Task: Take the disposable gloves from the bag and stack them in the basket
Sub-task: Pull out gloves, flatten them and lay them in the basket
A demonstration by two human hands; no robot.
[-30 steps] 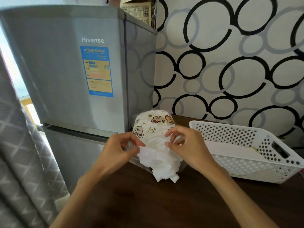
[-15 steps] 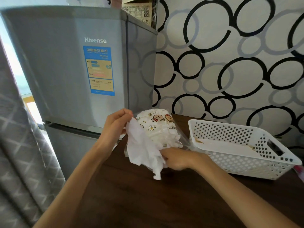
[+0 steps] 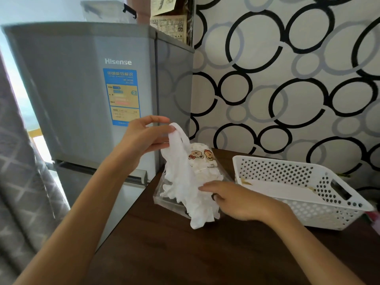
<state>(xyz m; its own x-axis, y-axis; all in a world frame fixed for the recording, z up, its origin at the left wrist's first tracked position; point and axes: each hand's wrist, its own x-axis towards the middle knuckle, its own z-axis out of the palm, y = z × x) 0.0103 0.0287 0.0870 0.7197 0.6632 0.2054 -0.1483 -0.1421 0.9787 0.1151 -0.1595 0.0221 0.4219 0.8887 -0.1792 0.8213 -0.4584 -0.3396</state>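
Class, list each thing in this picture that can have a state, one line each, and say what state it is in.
Left hand: raised, pinching the top of a glove.
Glove: lifted, partly drawn from the bag.
Right hand: low, fingers on the crumpled gloves at the bag's mouth.
Bag: open, lying on the table.
Basket: upright, no gloves visible inside.
Fridge: doors shut.

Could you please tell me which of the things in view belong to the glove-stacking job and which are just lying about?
Job: gloves, bag, basket, left hand pinching a glove, right hand on the pile.
Lying about: fridge, curtain, newspaper.
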